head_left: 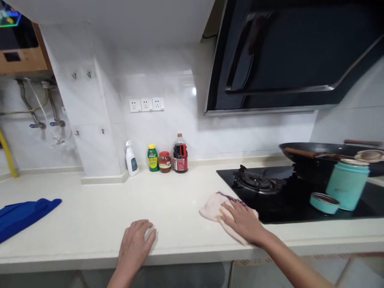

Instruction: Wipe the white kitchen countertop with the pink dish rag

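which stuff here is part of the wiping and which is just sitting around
In use: right hand pressing pale pink cloth; white stone countertop; left hand resting flat on it.
Lying about: blue cloth, white spray bottle, dark sauce bottle, teal metal flask, black wok.

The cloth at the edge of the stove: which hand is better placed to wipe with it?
Probably the right hand: it lies flat on the pink cloth. The left hand rests on the bare countertop, apart from it.
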Demonstrator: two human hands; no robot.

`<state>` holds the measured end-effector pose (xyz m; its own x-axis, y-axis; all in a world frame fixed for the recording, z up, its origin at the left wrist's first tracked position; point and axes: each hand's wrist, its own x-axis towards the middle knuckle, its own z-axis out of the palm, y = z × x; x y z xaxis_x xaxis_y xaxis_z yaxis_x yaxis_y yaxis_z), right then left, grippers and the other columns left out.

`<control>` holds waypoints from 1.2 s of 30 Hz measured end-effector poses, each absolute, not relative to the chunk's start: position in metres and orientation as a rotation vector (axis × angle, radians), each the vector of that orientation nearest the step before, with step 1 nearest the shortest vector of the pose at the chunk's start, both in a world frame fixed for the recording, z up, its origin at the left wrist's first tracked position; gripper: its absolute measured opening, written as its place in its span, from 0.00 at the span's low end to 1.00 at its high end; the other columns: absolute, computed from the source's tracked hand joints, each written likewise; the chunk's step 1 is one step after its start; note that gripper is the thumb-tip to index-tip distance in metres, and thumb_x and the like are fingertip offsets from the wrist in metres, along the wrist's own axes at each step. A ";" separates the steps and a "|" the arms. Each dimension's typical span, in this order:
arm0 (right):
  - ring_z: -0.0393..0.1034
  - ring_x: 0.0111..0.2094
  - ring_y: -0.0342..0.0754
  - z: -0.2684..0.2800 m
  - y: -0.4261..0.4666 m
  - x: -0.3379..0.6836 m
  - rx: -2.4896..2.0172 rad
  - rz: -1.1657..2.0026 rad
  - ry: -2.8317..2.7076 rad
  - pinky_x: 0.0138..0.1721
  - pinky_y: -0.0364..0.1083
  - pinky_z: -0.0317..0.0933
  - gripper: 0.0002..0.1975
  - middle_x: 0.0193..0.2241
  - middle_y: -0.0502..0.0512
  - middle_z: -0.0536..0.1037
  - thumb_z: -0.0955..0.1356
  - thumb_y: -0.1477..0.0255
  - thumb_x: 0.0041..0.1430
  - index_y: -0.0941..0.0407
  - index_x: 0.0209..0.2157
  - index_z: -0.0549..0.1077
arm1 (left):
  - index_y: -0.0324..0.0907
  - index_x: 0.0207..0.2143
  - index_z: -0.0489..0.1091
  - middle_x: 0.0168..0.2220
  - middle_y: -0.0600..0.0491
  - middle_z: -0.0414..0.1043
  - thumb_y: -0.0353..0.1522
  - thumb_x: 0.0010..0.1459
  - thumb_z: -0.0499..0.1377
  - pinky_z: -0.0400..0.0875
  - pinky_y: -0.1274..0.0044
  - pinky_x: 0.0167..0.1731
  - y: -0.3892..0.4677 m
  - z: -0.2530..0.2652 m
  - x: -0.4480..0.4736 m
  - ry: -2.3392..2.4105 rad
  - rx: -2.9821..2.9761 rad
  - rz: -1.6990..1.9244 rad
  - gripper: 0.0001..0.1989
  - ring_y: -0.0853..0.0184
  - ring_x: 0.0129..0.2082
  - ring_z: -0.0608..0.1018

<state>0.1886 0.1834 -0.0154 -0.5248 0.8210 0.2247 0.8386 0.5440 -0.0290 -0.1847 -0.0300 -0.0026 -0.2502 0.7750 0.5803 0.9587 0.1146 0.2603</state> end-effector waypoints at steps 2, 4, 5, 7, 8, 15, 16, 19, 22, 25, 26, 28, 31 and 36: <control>0.50 0.69 0.60 -0.028 0.155 0.213 -1.291 -0.118 -2.536 0.66 0.62 0.54 0.28 0.68 0.55 0.60 0.55 0.52 0.74 0.46 0.66 0.67 | 0.46 0.42 0.80 0.50 0.47 0.80 0.37 0.63 0.56 0.72 0.63 0.51 -0.030 -0.003 -0.184 -2.091 -1.709 -0.863 0.13 0.56 0.53 0.78; 0.52 0.69 0.59 -0.037 0.137 0.234 -1.214 -0.102 -2.504 0.64 0.62 0.58 0.27 0.67 0.50 0.62 0.53 0.52 0.74 0.43 0.64 0.69 | 0.45 0.43 0.80 0.50 0.47 0.80 0.37 0.64 0.56 0.71 0.63 0.51 -0.030 -0.002 -0.183 -2.091 -1.722 -0.854 0.14 0.55 0.54 0.78; 0.53 0.68 0.58 -0.040 0.133 0.241 -1.191 -0.092 -2.496 0.64 0.61 0.59 0.27 0.67 0.48 0.62 0.53 0.51 0.74 0.42 0.64 0.70 | 0.45 0.43 0.80 0.50 0.47 0.80 0.37 0.64 0.56 0.70 0.62 0.51 -0.031 -0.002 -0.183 -2.094 -1.728 -0.849 0.14 0.55 0.54 0.78; 0.54 0.68 0.58 -0.042 0.135 0.247 -1.199 -0.070 -2.481 0.64 0.61 0.60 0.28 0.66 0.47 0.64 0.54 0.50 0.73 0.41 0.64 0.70 | 0.45 0.43 0.80 0.50 0.47 0.79 0.36 0.65 0.55 0.70 0.62 0.51 -0.032 0.000 -0.181 -2.097 -1.738 -0.838 0.13 0.55 0.53 0.78; 0.54 0.68 0.59 -0.040 0.140 0.244 -1.232 -0.058 -2.479 0.65 0.62 0.60 0.29 0.66 0.47 0.63 0.54 0.48 0.72 0.42 0.64 0.70 | 0.45 0.43 0.79 0.50 0.47 0.80 0.36 0.65 0.55 0.70 0.62 0.50 -0.032 0.000 -0.180 -2.093 -1.742 -0.832 0.13 0.55 0.53 0.78; 0.54 0.67 0.69 0.005 0.198 0.158 -1.601 -0.012 -2.473 0.65 0.67 0.53 0.33 0.66 0.64 0.62 0.58 0.49 0.70 0.53 0.67 0.67 | 0.45 0.43 0.78 0.47 0.48 0.80 0.36 0.66 0.55 0.69 0.65 0.48 -0.033 0.001 -0.180 -2.077 -1.726 -0.845 0.12 0.57 0.50 0.78; 0.55 0.66 0.72 0.012 0.203 0.141 -1.619 0.002 -2.467 0.65 0.69 0.52 0.34 0.66 0.67 0.62 0.58 0.49 0.71 0.56 0.67 0.66 | 0.45 0.42 0.79 0.46 0.48 0.80 0.36 0.66 0.56 0.69 0.65 0.47 -0.033 0.001 -0.180 -2.083 -1.721 -0.851 0.12 0.57 0.49 0.78; 0.51 0.67 0.75 0.026 0.202 0.088 -1.570 0.067 -2.511 0.64 0.72 0.48 0.38 0.67 0.73 0.57 0.57 0.47 0.73 0.60 0.70 0.61 | 0.46 0.42 0.79 0.48 0.48 0.80 0.37 0.66 0.56 0.69 0.65 0.49 -0.032 0.003 -0.180 -2.122 -1.707 -0.875 0.12 0.57 0.51 0.78; 0.46 0.69 0.72 0.031 0.173 0.037 -1.350 0.143 -2.648 0.65 0.72 0.44 0.38 0.70 0.70 0.52 0.58 0.44 0.73 0.55 0.71 0.59 | 0.46 0.44 0.80 0.51 0.46 0.78 0.40 0.66 0.55 0.68 0.63 0.53 -0.032 0.006 -0.182 -2.177 -1.676 -0.918 0.14 0.56 0.54 0.77; 0.43 0.70 0.69 0.028 0.120 -0.002 -1.066 0.202 -2.784 0.67 0.70 0.41 0.34 0.71 0.62 0.50 0.60 0.44 0.72 0.47 0.71 0.60 | 0.47 0.46 0.80 0.55 0.45 0.77 0.43 0.66 0.55 0.67 0.61 0.56 -0.031 0.008 -0.185 -2.223 -1.607 -0.961 0.17 0.55 0.58 0.74; 0.43 0.70 0.68 0.024 0.101 -0.010 -0.959 0.217 -2.809 0.67 0.70 0.41 0.32 0.72 0.60 0.50 0.61 0.46 0.72 0.45 0.70 0.61 | 0.47 0.47 0.80 0.56 0.45 0.76 0.43 0.66 0.54 0.67 0.61 0.57 -0.031 0.008 -0.186 -2.235 -1.582 -0.971 0.18 0.54 0.59 0.73; 0.47 0.69 0.67 0.015 0.067 -0.014 -0.765 0.232 -2.791 0.67 0.69 0.43 0.30 0.71 0.59 0.53 0.64 0.48 0.71 0.45 0.68 0.64 | 0.47 0.49 0.79 0.57 0.45 0.76 0.44 0.66 0.53 0.65 0.60 0.59 -0.031 0.007 -0.189 -2.261 -1.543 -0.982 0.20 0.54 0.60 0.72; 0.57 0.63 0.65 0.000 0.039 0.008 -0.622 0.189 -2.662 0.63 0.66 0.51 0.28 0.67 0.58 0.62 0.67 0.50 0.68 0.45 0.64 0.67 | 0.47 0.51 0.78 0.56 0.47 0.77 0.44 0.66 0.49 0.62 0.61 0.61 -0.029 0.006 -0.194 -2.300 -1.567 -0.976 0.22 0.56 0.60 0.73; 0.61 0.59 0.60 -0.015 0.060 0.096 -0.755 0.030 -2.558 0.60 0.58 0.57 0.30 0.64 0.47 0.65 0.69 0.42 0.63 0.36 0.62 0.66 | 0.47 0.48 0.79 0.55 0.48 0.79 0.46 0.67 0.45 0.62 0.61 0.60 -0.028 0.009 -0.196 -2.380 -1.623 -0.875 0.26 0.54 0.60 0.74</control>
